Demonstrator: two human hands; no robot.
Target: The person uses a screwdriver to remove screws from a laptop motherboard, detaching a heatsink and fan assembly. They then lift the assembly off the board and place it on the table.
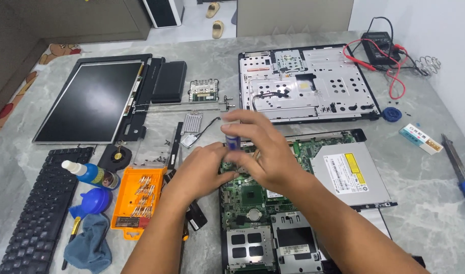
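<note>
Blue screwdriver [232,136] upright, right hand [260,152] grip, motherboard [252,195]

1. Your hands, left [202,170] and right [263,152], meet over the motherboard [252,198] before you.
2. The optical drive [350,175] sits on the board's right side.
3. Behind the board lies the laptop base shell [306,83].
4. Far left you have the screen panel [90,101], and the keyboard [37,208] lies nearer you.
5. The bit tray [137,200] lies between keyboard and motherboard.
</note>
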